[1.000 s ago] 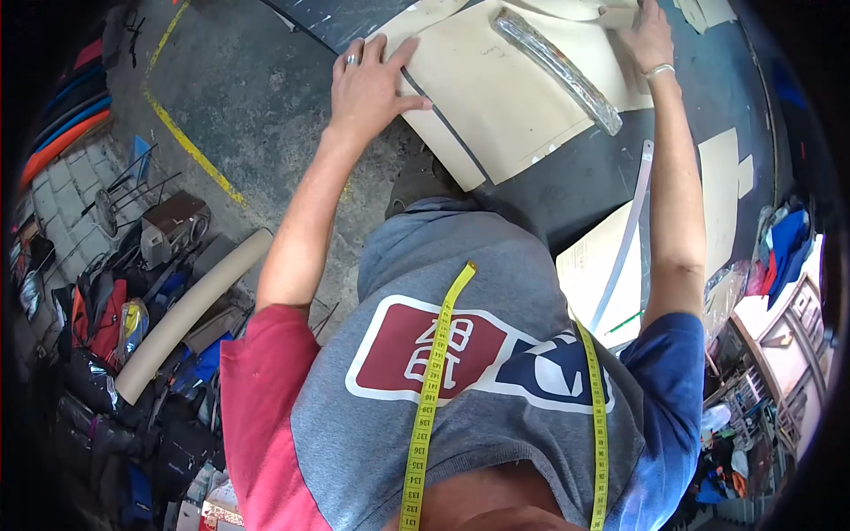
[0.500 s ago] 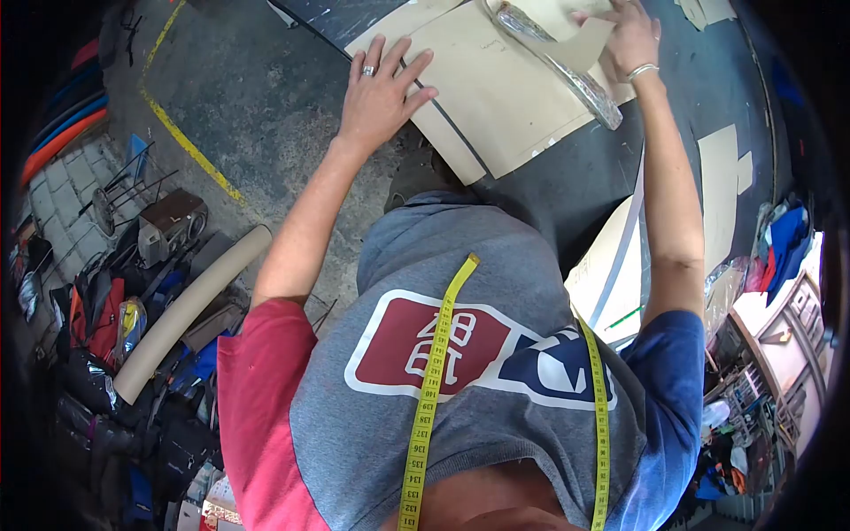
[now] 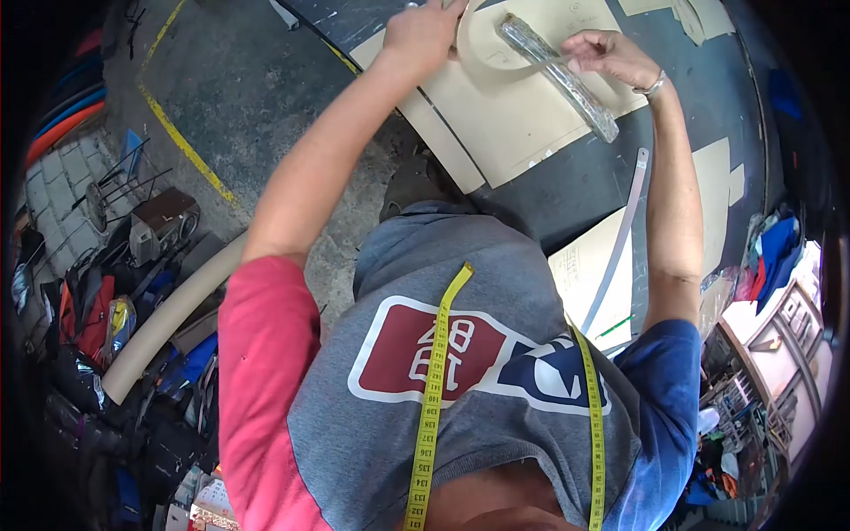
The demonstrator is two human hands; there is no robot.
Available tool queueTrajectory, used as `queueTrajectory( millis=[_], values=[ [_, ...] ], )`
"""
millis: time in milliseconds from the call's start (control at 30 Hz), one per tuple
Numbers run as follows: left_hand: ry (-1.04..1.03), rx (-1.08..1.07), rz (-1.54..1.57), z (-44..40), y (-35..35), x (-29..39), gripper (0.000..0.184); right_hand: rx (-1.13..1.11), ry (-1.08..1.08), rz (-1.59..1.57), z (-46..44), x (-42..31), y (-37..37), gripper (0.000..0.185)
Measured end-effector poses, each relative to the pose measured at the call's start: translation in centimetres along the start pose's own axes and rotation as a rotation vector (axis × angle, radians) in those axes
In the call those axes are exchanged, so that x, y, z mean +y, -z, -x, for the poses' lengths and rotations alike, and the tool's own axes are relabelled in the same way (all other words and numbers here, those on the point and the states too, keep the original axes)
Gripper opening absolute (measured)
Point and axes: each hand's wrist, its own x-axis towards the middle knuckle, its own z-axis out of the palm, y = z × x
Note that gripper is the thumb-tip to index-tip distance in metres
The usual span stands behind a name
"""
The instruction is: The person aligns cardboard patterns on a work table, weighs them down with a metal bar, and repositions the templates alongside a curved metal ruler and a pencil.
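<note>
My left hand [image 3: 423,40] is closed on one end of a curved beige card strip [image 3: 506,74], at the top of the view. The fingers of my right hand [image 3: 613,60] pinch the strip's other end. Between my hands the strip bows above the table. Under it lies a large beige card sheet [image 3: 500,133] with pencil marks. A long bar wrapped in shiny clear film or tape [image 3: 571,88] rests on the sheet, near my right hand.
The dark table [image 3: 567,190] also bears more card pieces [image 3: 713,177] and a metal ruler [image 3: 620,234]. A yellow tape measure [image 3: 431,398] hangs round my neck. A cardboard tube [image 3: 168,327] and piled bags [image 3: 115,425] stand at the left.
My left hand has left its flat spot on the card sheet, moved up and right, and closed on the strip. My right hand has come down, and the strip now bows between both hands.
</note>
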Motion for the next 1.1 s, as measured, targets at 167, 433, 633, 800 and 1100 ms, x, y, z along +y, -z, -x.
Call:
queueTrajectory(
  millis=[167, 433, 633, 800, 1100],
  values=[
    [-0.166, -0.042, -0.069, -6.3, -3.5, -3.9, 0.04, 0.23, -0.117, -0.239, -1.5, 9.3, 4.8, 0.042],
    [-0.34, -0.224, 0.067, -7.0, 3.7, 0.2, 0.039, 0.391, 0.369, -0.054, -0.2, -7.2, -10.5, 0.047],
    [-0.481, 0.0, 0.178, -7.9, 1.6, -0.3, 0.035, 0.473, 0.116, -0.408, -1.1, -11.2, -21.0, 0.083],
    [-0.653, 0.214, 0.298, -10.9, -0.7, -1.4, 0.032, 0.045, 0.451, -0.972, 1.6, -9.6, -20.6, 0.06],
    [-0.368, -0.041, -0.168, -12.9, -1.4, -2.0, 0.047, 0.642, 0.843, -2.113, 2.8, -1.6, -11.4, 0.09]
  ],
)
